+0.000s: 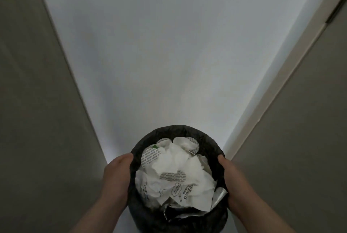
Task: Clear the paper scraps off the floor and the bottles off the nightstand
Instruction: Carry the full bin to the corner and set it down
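A round trash bin (202,139) lined with a black bag sits low in the middle of the head view, in front of a white wall. It is filled with crumpled white paper scraps and wrappers (178,174), with a bit of silver foil at the front right. My left hand (117,174) grips the bin's left side and my right hand (232,180) grips its right side. No bottles or nightstand are in view.
A white wall (169,54) fills the middle. A grey panel (33,120) stands on the left. On the right are a pale door frame (277,74) and a grey door (309,138). The space between them is narrow.
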### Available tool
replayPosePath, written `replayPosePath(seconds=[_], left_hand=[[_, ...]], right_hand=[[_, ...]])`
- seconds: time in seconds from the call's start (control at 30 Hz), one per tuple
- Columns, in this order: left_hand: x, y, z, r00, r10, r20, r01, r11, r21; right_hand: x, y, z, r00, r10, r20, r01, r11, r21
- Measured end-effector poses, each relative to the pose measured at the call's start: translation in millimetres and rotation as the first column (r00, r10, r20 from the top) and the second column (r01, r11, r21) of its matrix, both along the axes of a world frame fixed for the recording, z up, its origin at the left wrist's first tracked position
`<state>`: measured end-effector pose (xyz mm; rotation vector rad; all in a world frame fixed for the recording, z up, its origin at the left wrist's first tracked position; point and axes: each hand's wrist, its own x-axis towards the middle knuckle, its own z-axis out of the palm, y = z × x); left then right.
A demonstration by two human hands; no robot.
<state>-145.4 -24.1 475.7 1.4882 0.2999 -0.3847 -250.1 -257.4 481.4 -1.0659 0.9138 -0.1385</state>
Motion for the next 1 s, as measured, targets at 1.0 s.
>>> replayPosePath(seconds=[1.0], left_hand=[[178.9,-31.2,-364.2,0.852,0.431,-0.296,-0.352,0.892,0.286]], right_hand=[[260.6,-47.0,-378.9,0.827,0.410,-0.386,-0.364,0.912,0.189]])
